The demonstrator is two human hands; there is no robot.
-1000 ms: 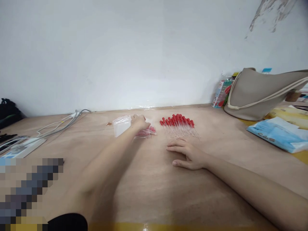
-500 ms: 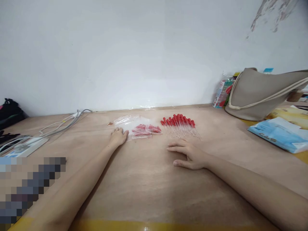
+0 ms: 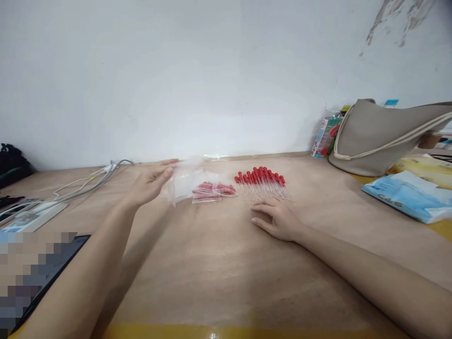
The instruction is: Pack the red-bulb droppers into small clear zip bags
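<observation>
thumb and fingers of the left grip (image 3: 151,184) are together on the raised left edge of a clear plastic bag (image 3: 182,184), slightly blurred. at the bag's 3 o'clock lie red pieces (image 3: 205,188), under or inside clear plastic; which, i cannot tell. further toward 3 are red-bulbed droppers (image 3: 261,175), side by side on the desk (image 3: 212,273), bulbs toward 12, thin clear stems toward 5. the right grip (image 3: 278,220) rests at the droppers' 6 o'clock, near the stem tips, loosely curled, thumb apart from fingers.

the desk is tan and faintly grained, with a soft sheen and a yellow strip (image 3: 169,331) along its 6 o'clock edge. a pale wall (image 3: 212,70) rises at 12, with a stained patch (image 3: 406,23) high at 2.

toward 9 sit a white power strip (image 3: 51,216) and grey cables (image 3: 95,187). toward 3, a grey-beige bag (image 3: 381,136) leans over a pale cord; on its 9 o'clock side stands a bottle (image 3: 322,137), its label too small to read. a blue tissue pack (image 3: 395,200), nearer 4, reads "c&s".
</observation>
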